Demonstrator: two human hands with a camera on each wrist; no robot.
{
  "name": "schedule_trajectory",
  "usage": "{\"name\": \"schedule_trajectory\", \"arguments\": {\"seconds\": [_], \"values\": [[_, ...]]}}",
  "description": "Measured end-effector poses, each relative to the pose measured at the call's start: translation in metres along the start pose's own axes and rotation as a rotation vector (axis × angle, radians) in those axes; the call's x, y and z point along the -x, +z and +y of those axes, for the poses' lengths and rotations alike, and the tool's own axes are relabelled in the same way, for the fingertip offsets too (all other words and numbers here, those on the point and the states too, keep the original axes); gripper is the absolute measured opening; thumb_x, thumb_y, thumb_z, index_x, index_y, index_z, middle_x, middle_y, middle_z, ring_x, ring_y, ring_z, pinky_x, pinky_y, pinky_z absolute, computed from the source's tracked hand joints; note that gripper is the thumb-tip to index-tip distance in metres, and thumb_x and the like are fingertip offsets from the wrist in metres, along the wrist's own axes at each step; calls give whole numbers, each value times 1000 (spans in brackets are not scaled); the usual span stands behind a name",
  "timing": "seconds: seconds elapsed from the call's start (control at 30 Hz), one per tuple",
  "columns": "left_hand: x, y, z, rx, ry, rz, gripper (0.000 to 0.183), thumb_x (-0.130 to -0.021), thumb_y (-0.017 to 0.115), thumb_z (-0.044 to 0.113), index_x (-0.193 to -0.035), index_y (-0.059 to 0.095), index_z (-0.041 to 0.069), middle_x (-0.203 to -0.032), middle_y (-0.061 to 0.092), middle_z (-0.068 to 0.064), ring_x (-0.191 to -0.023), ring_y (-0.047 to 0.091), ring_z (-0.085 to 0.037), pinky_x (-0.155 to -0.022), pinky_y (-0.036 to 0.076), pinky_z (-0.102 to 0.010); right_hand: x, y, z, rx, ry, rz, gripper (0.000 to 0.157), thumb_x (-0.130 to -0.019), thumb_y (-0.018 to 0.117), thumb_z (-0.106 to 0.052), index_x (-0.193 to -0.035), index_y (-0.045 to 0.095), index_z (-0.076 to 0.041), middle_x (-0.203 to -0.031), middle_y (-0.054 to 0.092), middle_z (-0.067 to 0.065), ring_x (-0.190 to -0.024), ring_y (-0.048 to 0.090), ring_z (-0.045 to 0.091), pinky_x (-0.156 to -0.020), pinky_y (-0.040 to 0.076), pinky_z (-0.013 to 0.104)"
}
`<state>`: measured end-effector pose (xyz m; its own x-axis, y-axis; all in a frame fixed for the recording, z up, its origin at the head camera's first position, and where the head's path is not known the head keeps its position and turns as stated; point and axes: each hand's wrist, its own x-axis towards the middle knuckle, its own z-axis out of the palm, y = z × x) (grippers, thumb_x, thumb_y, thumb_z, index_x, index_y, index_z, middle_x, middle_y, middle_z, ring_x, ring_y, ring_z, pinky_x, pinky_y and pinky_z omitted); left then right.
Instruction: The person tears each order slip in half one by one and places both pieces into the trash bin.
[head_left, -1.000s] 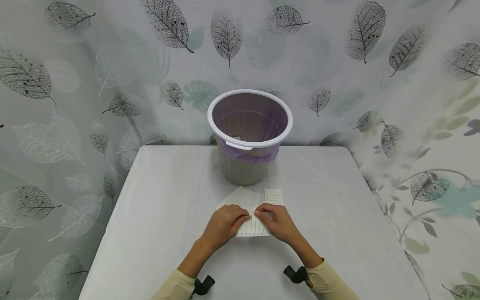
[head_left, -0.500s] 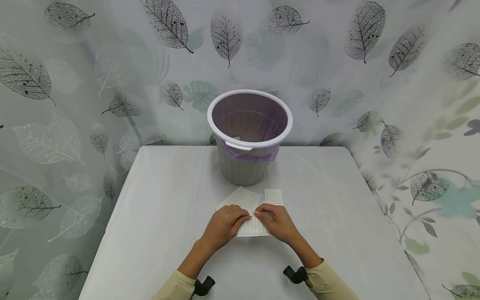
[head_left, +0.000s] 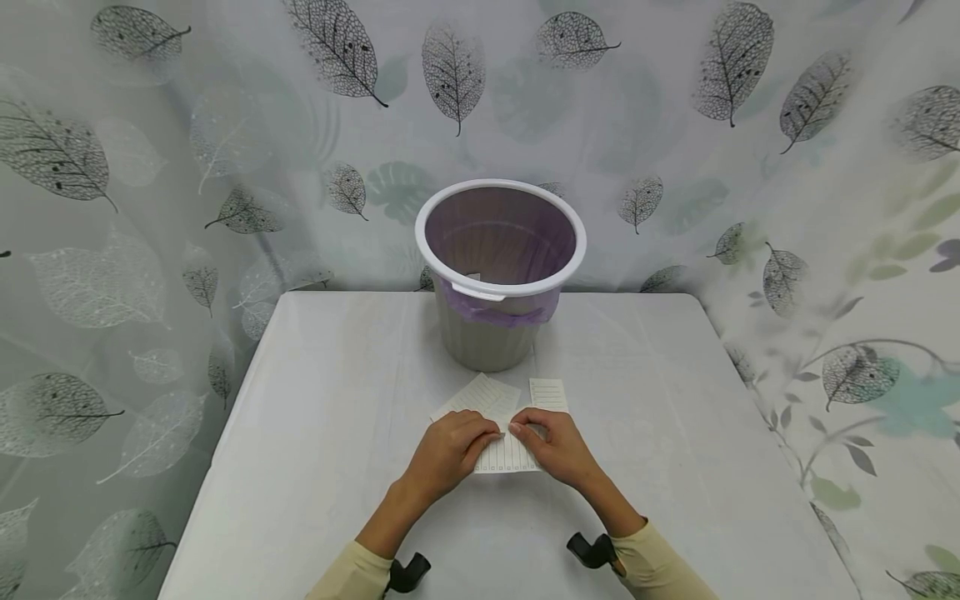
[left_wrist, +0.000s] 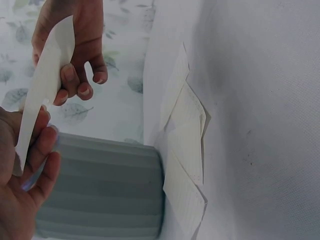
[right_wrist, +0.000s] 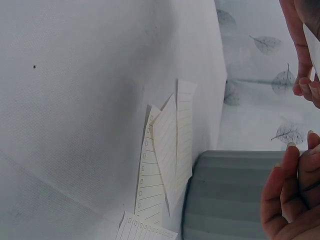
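Both hands are raised above the table, close together, holding one small pale sheet of paper (left_wrist: 44, 82) edge-up between them. My left hand (head_left: 456, 446) pinches one end between thumb and fingers. The other end is gripped by my right hand (head_left: 557, 447). A small notch shows in the sheet's edge between the hands in the left wrist view. Below lie several lined paper slips (head_left: 508, 457), partly overlapping and partly hidden by the hands in the head view; the right wrist view shows small boxes along the edges of some slips (right_wrist: 145, 170).
A grey waste bin (head_left: 487, 342) with a white rim (head_left: 480, 288) and purple liner (head_left: 510, 315) stands behind the slips, a pale scrap inside. The white-covered table (head_left: 330, 400) meets a leaf-patterned curtain (head_left: 270, 133) at back. Black wrist mounts (head_left: 408, 573) sit at the cuffs.
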<state>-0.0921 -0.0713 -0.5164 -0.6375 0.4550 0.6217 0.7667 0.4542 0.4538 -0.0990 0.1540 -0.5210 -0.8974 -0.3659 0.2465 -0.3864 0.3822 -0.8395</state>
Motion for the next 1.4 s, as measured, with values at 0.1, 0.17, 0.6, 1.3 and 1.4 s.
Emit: {"name": "schedule_trajectory", "arguments": {"seconds": [0.1,0.17,0.6,1.3,1.4], "values": [[0,0,0,-1,5,3,8,-92,81,7,-97,76,11,-88,71,5,-78,63,-8,-71,53,-27,-1,0,1,3,-5,1,9,-101,71,-13,-94,77,-14,-93,74,-9,-83,66,12,-76,53,30],[0,0,0,1,4,0,7,-92,80,7,-97,76,11,-87,71,6,-78,63,-7,-70,53,-26,-1,0,1,3,-7,3,9,-101,71,-13,-94,77,-15,-92,73,-9,-83,65,12,-75,52,30],[-2,-1,1,-4,21,6,8,-92,80,7,-97,76,10,-86,70,5,-76,61,-8,-70,52,-26,0,0,-1,6,14,14,7,-98,71,-4,-95,78,-4,-94,75,2,-86,67,20,-78,52,31],[-4,-2,3,3,23,-4,7,-93,79,6,-98,75,10,-86,70,6,-75,60,-8,-69,51,-26,0,-1,1,5,8,9,10,-101,71,-12,-93,78,-14,-94,74,-6,-86,66,14,-79,52,32],[-4,-3,3,3,23,-4,7,-93,79,7,-98,76,10,-86,70,5,-76,61,-8,-70,52,-26,0,-1,1,2,13,8,10,-101,71,-12,-93,77,-15,-94,74,-5,-86,66,14,-79,52,32]]}}
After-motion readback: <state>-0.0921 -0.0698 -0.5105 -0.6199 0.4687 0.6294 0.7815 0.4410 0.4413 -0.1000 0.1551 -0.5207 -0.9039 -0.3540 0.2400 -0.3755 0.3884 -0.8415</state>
